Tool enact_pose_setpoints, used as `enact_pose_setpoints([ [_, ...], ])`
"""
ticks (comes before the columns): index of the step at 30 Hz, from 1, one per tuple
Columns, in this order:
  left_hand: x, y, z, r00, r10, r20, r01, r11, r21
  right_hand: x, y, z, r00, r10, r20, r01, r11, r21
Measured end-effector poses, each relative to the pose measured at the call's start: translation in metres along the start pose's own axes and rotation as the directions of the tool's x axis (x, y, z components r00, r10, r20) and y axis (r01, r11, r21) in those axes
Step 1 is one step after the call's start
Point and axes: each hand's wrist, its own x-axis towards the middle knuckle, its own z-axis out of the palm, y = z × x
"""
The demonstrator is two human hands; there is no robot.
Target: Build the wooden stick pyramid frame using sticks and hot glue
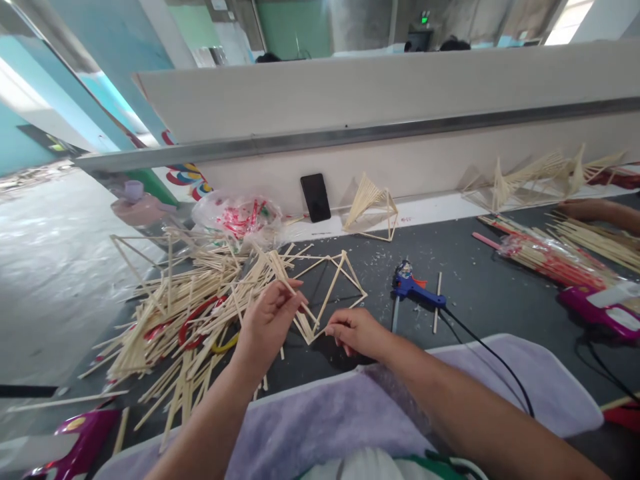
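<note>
Biggest first: the pale partition (pixel 350 90) runs along the back, a backstop for what leans there. In front, the dark worktop (pixel 465 263) carries the lot. The towel (pixel 310 417) covers the near edge, under the forearms, probably as padding. Pile of sticks (pixel 200 320) sits loose on the left, likely there so the left hand reaches it easily. Clear bag (pixel 240 217) with red bits slumps behind it, looks pushed back out of the way.

The frame (pixel 330 288), thin sticks joined into an open shape, stands on the worktop right in front of the person, between both hands, so either one reaches its near corner. A fan model (pixel 363 200) stands farther back near the partition, presumably parked clear of the hands.

Left hand (pixel 273 317): thumb and fingers pinch one thin stick (pixel 303 303), angled down to the frame's near corner, seemingly for fine control. Right hand (pixel 356 330): curled, fingertips at that corner; can't tell if this grip pinches or merely touches.

Blue glue gun (pixel 417 291) lies right of the frame, within right-hand reach, cord trailing over the towel. Phone (pixel 315 197) leans upright on the partition, likely kept off the glue area.
</note>
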Motion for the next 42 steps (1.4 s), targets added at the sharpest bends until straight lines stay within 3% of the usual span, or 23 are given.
enact_pose_setpoints([
  [3, -0.002, -0.012, -0.005, 0.998, -0.032, -0.051, 0.035, 0.997, 0.071, 0.003, 0.001, 0.002, 0.991, 0.001, -0.137, -0.010, 0.998, -0.064],
  [6, -0.006, -0.023, -0.003, 0.993, -0.086, -0.086, 0.098, 0.985, 0.145, 0.003, 0.001, 0.008, 0.981, 0.046, -0.188, -0.062, 0.995, -0.082],
  [11, -0.008, -0.029, 0.002, 0.990, -0.046, -0.131, 0.088, 0.937, 0.338, 0.007, 0.003, 0.021, 0.984, 0.123, -0.127, -0.114, 0.991, 0.075],
  [15, -0.006, -0.028, 0.002, 0.990, 0.004, -0.138, 0.055, 0.906, 0.420, 0.013, 0.004, 0.027, 0.989, 0.136, -0.064, -0.134, 0.990, 0.031],
  [17, -0.006, -0.027, 0.002, 0.989, 0.039, -0.143, 0.034, 0.880, 0.474, 0.016, 0.005, 0.028, 0.990, 0.105, -0.089, -0.111, 0.992, -0.064],
  [23, -0.007, -0.024, 0.005, 0.987, 0.133, -0.091, -0.055, 0.811, 0.583, 0.021, 0.012, 0.034, 0.964, -0.151, -0.219, 0.067, 0.935, -0.347],
  [29, -0.007, -0.030, 0.010, 0.955, 0.269, -0.122, -0.144, 0.784, 0.603, 0.019, 0.011, 0.034, 0.970, -0.137, -0.201, 0.047, 0.916, -0.399],
  [34, -0.006, -0.034, 0.015, 0.956, 0.213, -0.204, -0.090, 0.869, 0.486, 0.017, 0.006, 0.032, 0.974, -0.117, -0.192, 0.027, 0.908, -0.418],
  [38, -0.001, -0.039, 0.018, 0.935, 0.055, -0.351, -0.026, 0.996, 0.086, 0.016, 0.006, 0.032, 0.980, -0.081, -0.181, -0.005, 0.901, -0.433],
  [40, 0.002, -0.041, 0.018, 0.938, -0.049, -0.344, 0.014, 0.995, -0.103, 0.016, 0.007, 0.032, 0.980, -0.094, -0.173, 0.010, 0.900, -0.436],
  [42, 0.004, -0.042, 0.018, 0.955, -0.164, -0.245, 0.111, 0.970, -0.216, 0.015, 0.007, 0.031, 0.980, -0.112, -0.165, 0.031, 0.902, -0.430],
])
